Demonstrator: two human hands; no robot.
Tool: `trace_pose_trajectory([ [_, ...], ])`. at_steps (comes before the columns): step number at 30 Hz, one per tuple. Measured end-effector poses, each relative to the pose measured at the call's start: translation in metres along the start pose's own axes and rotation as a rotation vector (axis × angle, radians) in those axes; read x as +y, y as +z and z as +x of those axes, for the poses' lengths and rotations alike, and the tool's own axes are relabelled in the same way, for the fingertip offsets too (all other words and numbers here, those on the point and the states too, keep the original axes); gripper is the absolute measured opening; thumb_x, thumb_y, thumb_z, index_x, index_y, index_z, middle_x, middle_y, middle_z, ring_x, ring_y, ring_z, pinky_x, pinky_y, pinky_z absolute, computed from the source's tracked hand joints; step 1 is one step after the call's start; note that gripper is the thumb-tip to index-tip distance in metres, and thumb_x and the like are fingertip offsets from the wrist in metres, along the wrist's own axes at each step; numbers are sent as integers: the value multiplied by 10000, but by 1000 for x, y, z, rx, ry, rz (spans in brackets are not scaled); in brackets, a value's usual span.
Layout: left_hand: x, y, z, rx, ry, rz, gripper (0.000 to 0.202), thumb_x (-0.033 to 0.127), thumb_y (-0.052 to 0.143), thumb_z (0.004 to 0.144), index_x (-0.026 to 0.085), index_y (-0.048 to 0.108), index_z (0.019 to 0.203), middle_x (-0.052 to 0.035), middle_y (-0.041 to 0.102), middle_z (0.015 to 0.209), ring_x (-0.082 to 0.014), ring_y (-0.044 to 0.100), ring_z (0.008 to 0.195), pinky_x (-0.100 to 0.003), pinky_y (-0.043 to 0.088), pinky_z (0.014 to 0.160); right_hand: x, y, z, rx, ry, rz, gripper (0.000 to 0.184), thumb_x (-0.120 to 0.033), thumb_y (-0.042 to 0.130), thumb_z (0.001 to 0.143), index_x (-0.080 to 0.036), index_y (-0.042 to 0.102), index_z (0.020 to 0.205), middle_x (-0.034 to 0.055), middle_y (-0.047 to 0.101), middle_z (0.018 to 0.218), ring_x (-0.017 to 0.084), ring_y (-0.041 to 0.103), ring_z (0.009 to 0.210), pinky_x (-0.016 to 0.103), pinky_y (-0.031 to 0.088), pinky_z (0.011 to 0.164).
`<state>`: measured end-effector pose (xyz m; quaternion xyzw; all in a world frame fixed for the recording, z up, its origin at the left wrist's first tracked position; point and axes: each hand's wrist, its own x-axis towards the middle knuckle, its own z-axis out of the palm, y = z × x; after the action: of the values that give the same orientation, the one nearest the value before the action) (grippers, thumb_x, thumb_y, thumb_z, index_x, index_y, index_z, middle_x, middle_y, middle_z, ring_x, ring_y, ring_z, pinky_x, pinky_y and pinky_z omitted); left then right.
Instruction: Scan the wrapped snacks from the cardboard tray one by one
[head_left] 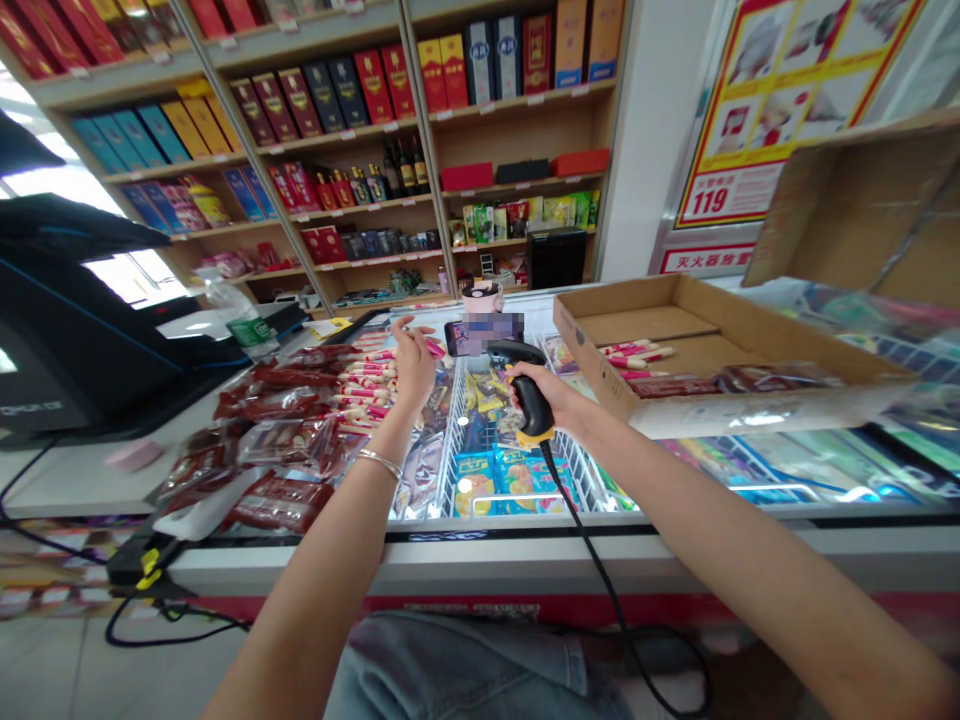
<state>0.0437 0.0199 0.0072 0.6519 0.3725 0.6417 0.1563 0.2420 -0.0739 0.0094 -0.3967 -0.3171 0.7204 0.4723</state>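
Observation:
My right hand (532,385) is wrapped around a black and yellow barcode scanner (534,408), whose cord hangs down toward the front edge. The scanner head points left, toward my left hand (415,365). In the fingers of my left hand is a small pink-wrapped stick (435,349); the hand hides most of it. Beside and below that hand lies a pile of similar pink and cream sticks (367,385). Left of them are several dark red-brown sealed packs (281,500). A phone (459,338) rests just beyond my hands.
An open cardboard box (600,365) with a few sticks and brown packs stands on the freezer's glass top at right. A pinkish cup (484,297) stands behind the phone. A plastic bottle (238,315) and a black terminal (67,330) are at left. Stocked shelves (330,145) line the back.

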Motion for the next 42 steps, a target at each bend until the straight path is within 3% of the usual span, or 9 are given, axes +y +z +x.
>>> trace_pose_trajectory([
  [4, 0, 0, 0, 9, -18, 52, 163, 180, 322, 889, 207, 351, 1046, 30, 515, 748, -61, 564, 589, -196, 443, 566, -1, -2, 1, 4, 12, 1, 155, -182, 475, 820, -148, 447, 671, -8, 481, 480, 70, 434, 390, 161, 389, 394],
  [8, -1, -1, 0, -15, -12, 124, 114, 199, 318, 898, 200, 350, 1008, 38, 514, 699, -77, 553, 592, -210, 430, 575, 3, 0, 1, -50, 70, -58, 132, -160, 489, 805, -141, 462, 677, 0, 498, 488, 71, 451, 409, 159, 411, 419],
  [16, 5, 0, -2, -35, 125, 160, 150, 236, 299, 925, 193, 405, 1022, -25, 526, 858, -87, 550, 699, -244, 446, 710, 7, 4, -3, -47, 42, -63, 140, -173, 502, 799, -135, 476, 667, 1, 491, 494, 73, 448, 407, 173, 417, 425],
  [28, 8, -1, -4, -44, 161, 223, 213, 238, 299, 920, 189, 424, 1085, -56, 544, 891, -133, 534, 790, -290, 422, 787, 6, 6, -5, -38, 53, -91, 137, -154, 473, 807, -134, 475, 671, 3, 493, 495, 75, 460, 410, 165, 422, 415],
  [42, 9, 0, -5, -75, 153, 204, 225, 217, 296, 914, 189, 416, 1101, -52, 537, 894, -115, 549, 728, -277, 445, 734, 7, 5, -3, -13, 19, -46, 161, -175, 458, 817, -137, 468, 661, 4, 492, 477, 82, 449, 388, 182, 389, 394],
])
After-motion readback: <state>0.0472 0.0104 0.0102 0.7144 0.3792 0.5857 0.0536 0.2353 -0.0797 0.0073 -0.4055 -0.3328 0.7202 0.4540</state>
